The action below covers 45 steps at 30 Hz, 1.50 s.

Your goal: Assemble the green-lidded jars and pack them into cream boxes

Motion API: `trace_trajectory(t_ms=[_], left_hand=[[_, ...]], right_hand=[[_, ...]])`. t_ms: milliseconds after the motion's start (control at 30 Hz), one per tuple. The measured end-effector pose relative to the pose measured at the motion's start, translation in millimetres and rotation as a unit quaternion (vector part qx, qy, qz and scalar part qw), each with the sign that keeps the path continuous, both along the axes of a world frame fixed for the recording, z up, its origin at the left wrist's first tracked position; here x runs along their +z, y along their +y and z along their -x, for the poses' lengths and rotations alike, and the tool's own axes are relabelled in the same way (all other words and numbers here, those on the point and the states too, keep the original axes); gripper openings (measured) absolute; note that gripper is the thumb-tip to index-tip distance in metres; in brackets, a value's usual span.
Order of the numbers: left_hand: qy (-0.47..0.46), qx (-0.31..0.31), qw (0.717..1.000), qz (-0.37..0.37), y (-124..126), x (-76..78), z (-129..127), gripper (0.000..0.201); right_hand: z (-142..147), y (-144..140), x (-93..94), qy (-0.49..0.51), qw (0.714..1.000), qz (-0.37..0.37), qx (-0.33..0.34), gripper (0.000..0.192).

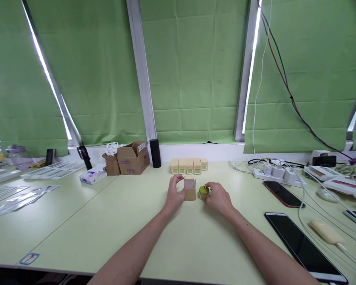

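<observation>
My left hand [176, 190] grips the left side of a small tan cardboard box [190, 194], which stands on the table with its top flap raised. Just to the right, my right hand [218, 197] holds a small round green item [203, 191] by its upper right side. The item looks like a little jar or candle, but its kind is too small to tell. It sits low at the tabletop, apart from the box. Behind both hands stands a row of several small closed boxes [190, 166] with green-edged labels.
At the back left are an open brown carton [133, 158], a black cylinder [155, 153] and a tissue pack [93, 175]. On the right lie a phone [284, 194], a tablet-like device [304, 243], a power strip [277, 177] and loose cables. Clear plastic trays [55, 170] lie far left.
</observation>
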State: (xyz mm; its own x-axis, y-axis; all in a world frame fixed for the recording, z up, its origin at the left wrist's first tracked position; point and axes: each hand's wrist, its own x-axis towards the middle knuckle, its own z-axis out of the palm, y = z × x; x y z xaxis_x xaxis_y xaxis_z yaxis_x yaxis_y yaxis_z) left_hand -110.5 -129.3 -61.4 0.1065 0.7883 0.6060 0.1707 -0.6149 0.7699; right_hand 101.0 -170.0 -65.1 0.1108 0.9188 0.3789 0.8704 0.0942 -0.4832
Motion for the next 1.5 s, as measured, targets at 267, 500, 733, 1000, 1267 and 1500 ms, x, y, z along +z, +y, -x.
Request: trace_trajectory(t_ms=[267, 500, 733, 1000, 1267, 1500], left_hand=[[-0.016, 0.007, 0.998, 0.058, 4.1, -0.3, -5.2, 0.031], [-0.062, -0.007, 0.991, 0.116, 3.9, 4.3, -4.4, 0.045], [-0.025, -0.007, 0.995, 0.093, -3.2, 7.8, -6.0, 0.034], [-0.025, -0.052, 0.993, 0.099, -13.0, 12.2, -9.4, 0.031], [-0.063, -0.114, 0.981, 0.142, -7.6, 8.2, -6.5, 0.039], [-0.115, -0.119, 0.969, 0.183, -4.8, 8.9, -6.8, 0.039]], right_hand=[[-1.8, 0.4, 3.5, -0.004, 1.0, 0.024, 0.02, 0.026], [-3.2, 1.5, 2.5, 0.008, 1.0, 0.0, 0.028, 0.031], [-6.5, 0.0, 16.2, 0.139, 0.979, -0.143, 0.038, 0.027], [5.8, -18.4, 33.9, 0.265, 0.913, -0.266, 0.156, 0.031], [16.2, -23.2, 27.9, 0.243, 0.923, -0.199, 0.223, 0.034], [8.0, -15.9, 20.8, 0.186, 0.947, -0.166, 0.204, 0.037]])
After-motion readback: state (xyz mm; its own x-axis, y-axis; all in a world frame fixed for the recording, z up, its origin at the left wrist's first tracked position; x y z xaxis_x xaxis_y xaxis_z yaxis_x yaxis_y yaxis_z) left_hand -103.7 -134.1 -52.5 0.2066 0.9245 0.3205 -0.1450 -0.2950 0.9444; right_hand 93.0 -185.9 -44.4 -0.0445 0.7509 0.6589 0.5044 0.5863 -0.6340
